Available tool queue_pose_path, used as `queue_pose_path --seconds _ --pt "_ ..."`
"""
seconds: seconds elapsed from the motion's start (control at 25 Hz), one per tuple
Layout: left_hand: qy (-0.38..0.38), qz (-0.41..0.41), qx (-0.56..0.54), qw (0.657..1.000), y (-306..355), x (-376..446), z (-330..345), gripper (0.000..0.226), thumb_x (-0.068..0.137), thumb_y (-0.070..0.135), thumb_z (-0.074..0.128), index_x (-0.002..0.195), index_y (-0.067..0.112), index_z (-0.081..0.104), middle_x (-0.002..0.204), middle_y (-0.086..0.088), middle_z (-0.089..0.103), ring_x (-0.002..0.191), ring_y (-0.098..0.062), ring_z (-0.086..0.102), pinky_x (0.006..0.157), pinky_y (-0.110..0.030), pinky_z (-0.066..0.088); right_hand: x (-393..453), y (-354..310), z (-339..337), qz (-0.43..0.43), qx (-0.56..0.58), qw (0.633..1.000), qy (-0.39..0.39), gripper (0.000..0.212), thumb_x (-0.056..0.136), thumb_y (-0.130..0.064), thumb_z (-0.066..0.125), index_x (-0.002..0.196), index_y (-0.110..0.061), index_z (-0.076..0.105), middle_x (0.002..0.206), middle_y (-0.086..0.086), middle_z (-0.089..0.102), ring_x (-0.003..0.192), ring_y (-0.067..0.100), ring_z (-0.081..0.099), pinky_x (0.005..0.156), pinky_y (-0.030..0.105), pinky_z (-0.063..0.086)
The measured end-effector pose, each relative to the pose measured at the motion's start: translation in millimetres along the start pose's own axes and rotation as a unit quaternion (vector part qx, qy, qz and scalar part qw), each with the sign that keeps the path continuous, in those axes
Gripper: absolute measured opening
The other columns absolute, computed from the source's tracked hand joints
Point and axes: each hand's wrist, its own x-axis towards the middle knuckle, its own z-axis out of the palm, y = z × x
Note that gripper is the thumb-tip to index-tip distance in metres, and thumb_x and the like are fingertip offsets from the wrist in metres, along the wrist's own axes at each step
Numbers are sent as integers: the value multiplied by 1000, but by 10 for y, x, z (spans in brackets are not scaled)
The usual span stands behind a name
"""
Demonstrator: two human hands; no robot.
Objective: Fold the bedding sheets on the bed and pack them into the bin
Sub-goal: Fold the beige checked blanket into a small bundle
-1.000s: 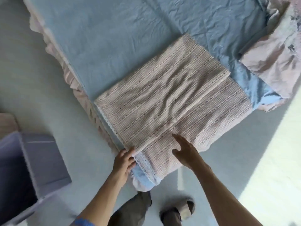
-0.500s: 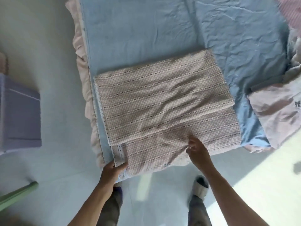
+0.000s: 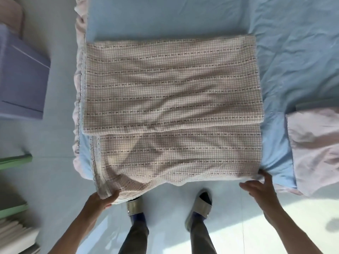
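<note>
Your left hand (image 3: 102, 197) pinches the checked sheet (image 3: 172, 99) near corner; right hand (image 3: 260, 186) touches the other, fingers spread, grip unclear: both set to lift that edge over.

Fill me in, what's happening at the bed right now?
A person is folding a checked sheet lying partly folded on the bed. The left hand grips its near left corner; the right hand is at the near right corner. A purple bin waits on the floor to the left.
</note>
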Motion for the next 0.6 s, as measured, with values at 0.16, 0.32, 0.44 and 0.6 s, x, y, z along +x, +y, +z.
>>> queue_pose_path --seconds 0.16,0.32,0.44,0.6 --pt "-15 -32 -9 999 -88 -231 31 100 35 62 86 113 5 62 105 -6 73 99 -25 69 90 -38 52 43 17 -63 22 -49 997 -63 39 75 -21 83 107 -27 62 93 4 67 94 24 63 86 49 50" --pt "-7 -16 -95 995 1 -455 19 71 62 41 85 115 1 59 108 -9 71 110 -31 63 103 -45 45 9 -170 -177 7 -16 994 -109 17 80 -2 72 89 -16 72 84 -9 75 93 25 64 87 42 46" --pt "36 0 -151 988 77 -640 -80 63 69 20 84 118 -10 58 115 -21 68 104 -35 67 90 -43 56 -19 -211 -540 -16 -12 992 -125 16 64 -13 78 75 -8 68 71 5 70 78 25 59 77 40 41" --pt "62 81 -193 976 747 -1097 -294 21 91 -5 50 107 -6 63 102 -15 73 82 -17 73 69 -24 60 -239 -828 -978 -64 136 973 -174 27 61 -2 64 56 -11 39 65 13 27 68 25 27 56 35 27"
